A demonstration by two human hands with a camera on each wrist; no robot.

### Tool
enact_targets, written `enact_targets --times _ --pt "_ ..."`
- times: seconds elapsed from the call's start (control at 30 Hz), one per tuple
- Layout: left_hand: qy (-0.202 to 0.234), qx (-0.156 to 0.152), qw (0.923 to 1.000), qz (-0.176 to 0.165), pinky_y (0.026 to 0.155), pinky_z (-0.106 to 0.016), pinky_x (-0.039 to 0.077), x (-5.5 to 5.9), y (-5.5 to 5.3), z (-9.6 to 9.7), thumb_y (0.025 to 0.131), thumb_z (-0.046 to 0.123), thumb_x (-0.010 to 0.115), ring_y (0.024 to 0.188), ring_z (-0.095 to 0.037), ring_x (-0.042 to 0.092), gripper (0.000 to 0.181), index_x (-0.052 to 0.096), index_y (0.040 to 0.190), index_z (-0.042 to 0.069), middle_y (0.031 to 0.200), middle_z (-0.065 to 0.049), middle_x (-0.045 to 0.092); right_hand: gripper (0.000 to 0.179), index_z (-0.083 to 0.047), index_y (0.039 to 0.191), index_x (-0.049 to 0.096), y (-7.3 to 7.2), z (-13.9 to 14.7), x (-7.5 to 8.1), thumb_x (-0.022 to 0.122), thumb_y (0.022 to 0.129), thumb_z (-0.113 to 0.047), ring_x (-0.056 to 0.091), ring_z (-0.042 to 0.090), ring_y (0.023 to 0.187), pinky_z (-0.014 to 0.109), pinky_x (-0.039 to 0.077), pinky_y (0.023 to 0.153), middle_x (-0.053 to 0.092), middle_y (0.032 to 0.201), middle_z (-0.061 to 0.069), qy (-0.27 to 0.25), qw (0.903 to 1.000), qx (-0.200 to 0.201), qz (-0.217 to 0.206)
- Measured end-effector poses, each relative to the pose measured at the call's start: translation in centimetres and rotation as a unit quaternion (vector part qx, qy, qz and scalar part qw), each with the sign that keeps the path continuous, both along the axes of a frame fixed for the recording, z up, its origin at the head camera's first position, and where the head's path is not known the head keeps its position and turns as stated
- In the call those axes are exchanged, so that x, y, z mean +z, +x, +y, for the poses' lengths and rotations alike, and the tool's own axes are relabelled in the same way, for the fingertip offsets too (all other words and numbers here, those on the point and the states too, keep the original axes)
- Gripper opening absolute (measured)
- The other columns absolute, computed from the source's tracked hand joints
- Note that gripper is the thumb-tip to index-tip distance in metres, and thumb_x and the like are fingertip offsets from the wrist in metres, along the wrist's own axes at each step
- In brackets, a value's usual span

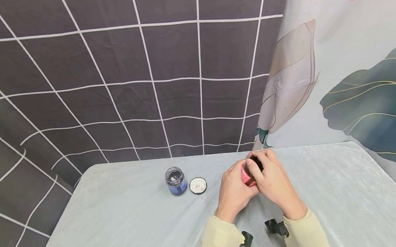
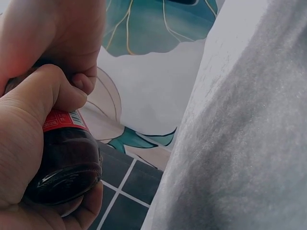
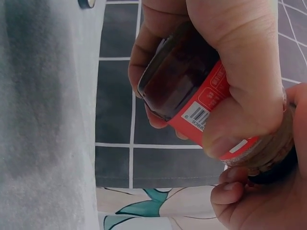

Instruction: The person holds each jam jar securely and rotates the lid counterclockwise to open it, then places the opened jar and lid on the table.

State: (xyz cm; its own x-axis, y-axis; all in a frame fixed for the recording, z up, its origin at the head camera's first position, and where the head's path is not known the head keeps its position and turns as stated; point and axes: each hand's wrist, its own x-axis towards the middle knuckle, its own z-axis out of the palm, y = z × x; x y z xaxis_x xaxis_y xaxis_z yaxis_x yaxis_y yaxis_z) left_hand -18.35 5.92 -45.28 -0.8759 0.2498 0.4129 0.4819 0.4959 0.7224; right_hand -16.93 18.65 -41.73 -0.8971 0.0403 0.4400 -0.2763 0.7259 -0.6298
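Observation:
Both hands are on a glass jar with a red label [image 1: 245, 175], held tilted above the table. My left hand [image 1: 232, 190] grips the jar's body, its thumb across the label in the right wrist view. Dark contents show through the glass [image 2: 72, 153]. My right hand [image 1: 274, 178] is curled round the dark lid [image 3: 276, 170] at the jar's other end. In the head view, fingers cover much of the lid. To the left stands a jar with a blue label [image 1: 177, 186], its mouth uncovered. Beside it a lid [image 1: 198, 185] lies with its white inside facing up.
A pale grey cloth covers the table [image 1: 121, 224]. Behind its back edge hangs a dark curtain with white grid lines [image 1: 177, 101], and a patterned white curtain [image 1: 303, 124] is at the right. Black straps [image 1: 277, 228] sit at the wrists.

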Motion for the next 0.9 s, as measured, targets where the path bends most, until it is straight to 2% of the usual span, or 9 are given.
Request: enact_targets --times 0.37,0.63,0.9 --pt "0.004 0.001 0.9998 -0.017 0.088 -0.025 0.051 0.10 -0.01 -0.09 0.074 0.029 0.088 0.098 -0.011 0.065 0.058 0.065 0.125 0.016 0.111 0.004 0.069 0.031 -0.008 0.122 0.070 0.22 0.33 0.22 0.057 0.102 -0.027 0.057 0.026 0.101 0.046 0.044 0.088 0.056 0.107 0.009 -0.003 0.9998 0.019 -0.003" --pt "-0.003 0.001 0.9999 -0.015 0.088 -0.024 0.051 0.06 -0.03 -0.21 0.073 0.030 0.087 0.097 -0.011 0.065 0.057 0.065 0.123 0.017 0.109 0.004 0.069 0.037 -0.007 0.131 0.066 0.32 0.67 0.44 0.058 0.102 -0.029 0.057 0.026 0.107 0.045 0.043 0.091 0.058 0.111 0.009 0.002 0.9991 0.040 -0.011" --pt "-0.001 0.002 0.9999 -0.010 0.086 -0.024 0.051 0.01 -0.16 -0.34 0.072 0.029 0.087 0.094 -0.010 0.064 0.055 0.065 0.121 0.017 0.107 0.005 0.069 0.041 -0.006 0.134 0.064 0.34 0.55 0.54 0.060 0.101 -0.029 0.057 0.027 0.105 0.046 0.043 0.089 0.059 0.112 0.010 0.003 0.9991 0.043 0.004"
